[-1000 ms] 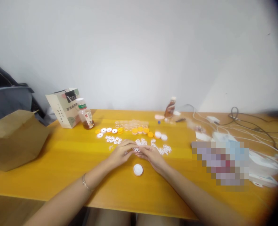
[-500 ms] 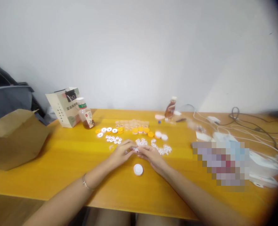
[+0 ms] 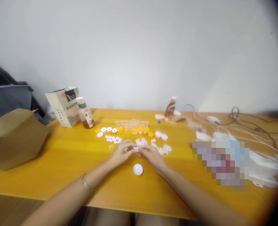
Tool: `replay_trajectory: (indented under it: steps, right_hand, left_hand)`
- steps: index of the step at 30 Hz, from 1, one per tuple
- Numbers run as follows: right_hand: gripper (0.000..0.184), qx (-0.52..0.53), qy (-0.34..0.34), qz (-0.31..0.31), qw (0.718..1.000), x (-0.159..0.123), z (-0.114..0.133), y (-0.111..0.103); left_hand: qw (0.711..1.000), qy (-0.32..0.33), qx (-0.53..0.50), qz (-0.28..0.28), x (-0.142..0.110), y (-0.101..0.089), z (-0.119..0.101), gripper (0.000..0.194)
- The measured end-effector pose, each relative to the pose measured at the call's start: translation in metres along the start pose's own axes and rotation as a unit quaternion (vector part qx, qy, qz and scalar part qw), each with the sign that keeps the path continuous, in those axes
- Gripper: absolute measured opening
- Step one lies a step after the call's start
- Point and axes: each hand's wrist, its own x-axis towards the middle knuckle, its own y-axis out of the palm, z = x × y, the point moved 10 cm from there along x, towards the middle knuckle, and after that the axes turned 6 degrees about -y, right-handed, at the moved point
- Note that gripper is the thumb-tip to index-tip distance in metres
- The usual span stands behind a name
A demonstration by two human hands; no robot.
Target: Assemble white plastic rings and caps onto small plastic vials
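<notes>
1. Small white piece (image 3: 136, 149) with dark spots: pinched between the fingertips of the left hand (image 3: 122, 153) and right hand (image 3: 152, 156), partly hidden, its exact shape too small to tell.
2. White round cap (image 3: 138, 169): lies flat on the near side, its raised rim visible.
3. Spotted white pieces (image 3: 164, 149): loose and flat in clusters, at the middle and to the right.
4. Small white parts (image 3: 113, 139): set in close rows to the left.
5. Yellow and white discs (image 3: 109, 130): a row farther off on the left – 5 across, 1 white disc nearer – with centre holes visible in several.
6. Yellow and white round caps (image 3: 140, 130): a row of 6 running right, the last 2 white.
7. Clear rings (image 3: 131, 124): grouped at the far side, blurred.
</notes>
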Motion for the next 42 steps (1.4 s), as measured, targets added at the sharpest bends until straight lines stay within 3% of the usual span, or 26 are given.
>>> replay_trajectory:
  steps: [15, 25, 32, 42]
  right_hand:
    - [0.021, -0.059, -0.026, 0.013, 0.998, -0.001, 0.011, 0.003]
    - [0.019, 0.008, -0.002, 0.013, 1.000, -0.002, 0.003, 0.002]
    - [0.020, -0.031, -0.035, 0.013, 0.999, -0.001, 0.010, 0.003]
    - [0.021, -0.056, -0.052, 0.009, 0.997, -0.001, 0.016, 0.001]
  left_hand:
    - [0.998, -0.060, 0.020, 0.003, -0.001, 0.001, 0.013, 0.016]
    - [0.999, -0.049, -0.017, -0.010, -0.003, -0.001, 0.013, 0.018]
    - [0.996, -0.087, -0.025, -0.012, -0.002, 0.003, 0.018, 0.016]
    - [0.999, -0.041, -0.013, 0.002, -0.001, 0.001, 0.009, 0.016]
